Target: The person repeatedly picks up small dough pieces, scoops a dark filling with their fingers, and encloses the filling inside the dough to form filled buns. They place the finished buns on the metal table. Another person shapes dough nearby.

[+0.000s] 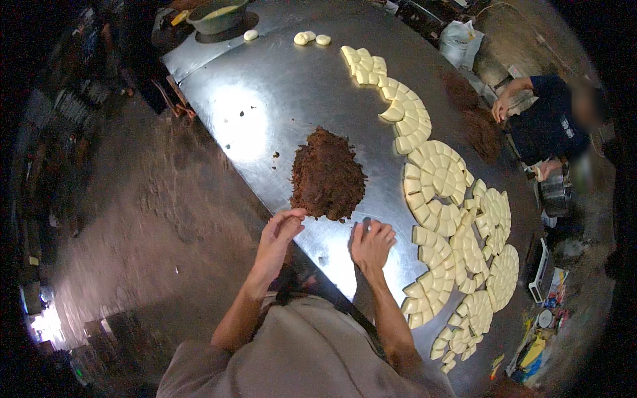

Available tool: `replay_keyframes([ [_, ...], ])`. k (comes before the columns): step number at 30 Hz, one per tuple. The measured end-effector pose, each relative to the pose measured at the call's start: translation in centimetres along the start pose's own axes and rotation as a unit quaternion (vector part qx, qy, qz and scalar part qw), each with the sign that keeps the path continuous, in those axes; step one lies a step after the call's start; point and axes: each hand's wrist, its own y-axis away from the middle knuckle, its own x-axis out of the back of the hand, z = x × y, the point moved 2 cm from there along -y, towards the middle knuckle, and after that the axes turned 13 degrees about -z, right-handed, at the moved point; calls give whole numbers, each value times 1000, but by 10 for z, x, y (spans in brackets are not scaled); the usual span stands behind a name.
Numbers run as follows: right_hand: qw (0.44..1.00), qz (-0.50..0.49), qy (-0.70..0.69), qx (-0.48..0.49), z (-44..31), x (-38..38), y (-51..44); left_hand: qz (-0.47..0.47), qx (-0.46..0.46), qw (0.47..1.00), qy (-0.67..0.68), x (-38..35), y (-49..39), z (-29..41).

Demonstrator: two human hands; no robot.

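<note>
A mound of dark brown, crumbly filling-like paste point(328, 174) sits on the metal tabletop in front of me. My left hand point(279, 236) is at the mound's near left edge, thumb and fingers drawn close together. Whether a bit of paste is between its fingertips is too small to tell. My right hand point(373, 244) is just off the mound's near right side, low over the shiny metal, its fingers curled. Its palm side is hidden. To the right, cut pale dough pieces point(440, 171) lie close together in fan and ring patterns.
The metal table point(278, 89) has its near edge running diagonally before me. At its far end are a bowl point(219, 22) and several dough balls point(301, 38). Across the table, a person point(547, 119) stands near a metal pot point(555, 191). More brown paste point(480, 129) lies on that side.
</note>
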Motion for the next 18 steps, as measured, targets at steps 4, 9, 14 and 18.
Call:
replay_keyframes([
  [4,997,44,-64,17,17,-44,-28,-27,-30,999,-4,5,-13,4],
  [9,786,-191,-588,-31,79,-13,-18,-78,-36,990,110,0,-32,35],
  [14,960,-105,-7,258,56,54,33,-244,-113,893,361,-41,5,140],
  [18,946,-197,-249,72,33,79,43,-428,-163,725,514,-97,59,224],
])
